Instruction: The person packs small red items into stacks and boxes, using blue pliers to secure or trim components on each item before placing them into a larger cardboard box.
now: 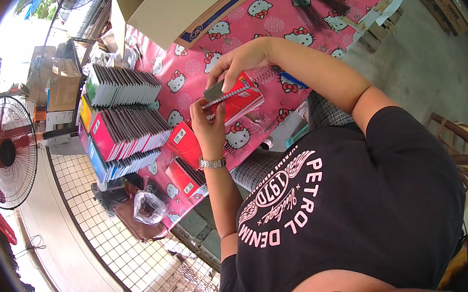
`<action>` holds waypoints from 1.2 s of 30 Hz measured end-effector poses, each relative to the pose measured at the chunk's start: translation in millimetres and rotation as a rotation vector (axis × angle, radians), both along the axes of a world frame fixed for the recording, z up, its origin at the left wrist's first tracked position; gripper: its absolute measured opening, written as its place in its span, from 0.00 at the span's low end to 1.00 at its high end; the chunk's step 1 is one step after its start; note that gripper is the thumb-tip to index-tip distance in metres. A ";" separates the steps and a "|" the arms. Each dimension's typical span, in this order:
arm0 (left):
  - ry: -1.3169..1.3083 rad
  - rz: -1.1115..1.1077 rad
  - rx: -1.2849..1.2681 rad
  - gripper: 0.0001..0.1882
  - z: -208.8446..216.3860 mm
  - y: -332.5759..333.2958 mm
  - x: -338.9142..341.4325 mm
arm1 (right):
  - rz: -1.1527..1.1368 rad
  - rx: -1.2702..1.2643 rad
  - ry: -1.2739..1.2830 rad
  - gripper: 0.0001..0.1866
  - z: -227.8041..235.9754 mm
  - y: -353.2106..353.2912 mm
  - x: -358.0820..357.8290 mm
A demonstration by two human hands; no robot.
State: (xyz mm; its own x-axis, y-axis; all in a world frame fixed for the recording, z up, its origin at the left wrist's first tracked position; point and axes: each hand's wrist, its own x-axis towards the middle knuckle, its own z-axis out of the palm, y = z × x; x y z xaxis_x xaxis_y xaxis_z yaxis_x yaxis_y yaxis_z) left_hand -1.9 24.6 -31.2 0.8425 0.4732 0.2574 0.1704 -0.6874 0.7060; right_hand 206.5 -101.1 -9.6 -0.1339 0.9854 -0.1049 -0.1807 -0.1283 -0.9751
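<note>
As the right hand [243, 65] gripped a dark block [214, 91], fingers closed, and the left hand [208, 127] pinched the wire spine [234, 93] — red notebook [236, 107] on the pink tablecloth [184, 101] — I judged uneven pressure could bend it.

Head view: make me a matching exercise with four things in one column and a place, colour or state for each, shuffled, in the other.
Column one
1. Left hand
2. Large fan
3. Tablecloth
4. Notebook stacks

Column two
a. pink, patterned
b. spiral-bound, piled in rows
c. has a silver watch at its wrist
d. at the view's left edge

Pairs: 1-c, 2-d, 3-a, 4-b
</note>
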 end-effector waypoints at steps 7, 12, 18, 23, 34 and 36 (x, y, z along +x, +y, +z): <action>-0.008 -0.010 -0.031 0.18 -0.9 3.3 -0.1 | -0.012 0.030 -0.147 0.24 -6.4 10.1 2.0; 0.045 0.009 -0.082 0.20 2.2 1.2 0.4 | -0.040 0.046 0.064 0.24 -10.4 9.5 0.2; 0.044 0.015 -0.095 0.20 -0.6 5.0 -1.8 | -0.073 0.097 0.269 0.24 -14.5 16.7 -5.7; 0.006 0.019 -0.127 0.17 -0.6 7.1 -0.7 | -0.335 -0.016 -0.464 0.26 -32.0 14.7 16.1; -0.106 0.082 -0.439 0.10 -20.5 12.2 -13.4 | -1.073 -0.093 -1.485 0.37 -125.1 -102.8 -13.8; -0.126 0.134 -0.432 0.11 -24.1 7.9 -12.1 | -0.936 -0.176 -1.513 0.35 -126.2 -118.8 -53.2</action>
State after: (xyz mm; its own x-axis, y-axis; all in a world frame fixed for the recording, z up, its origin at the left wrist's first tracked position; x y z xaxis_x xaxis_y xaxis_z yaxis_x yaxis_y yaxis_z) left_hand -14.0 32.5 -55.3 0.7416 0.6620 0.1088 0.1324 -0.3034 0.9436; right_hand 153.2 -219.9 -135.8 0.7111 0.6338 0.3045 0.7029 -0.6288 -0.3326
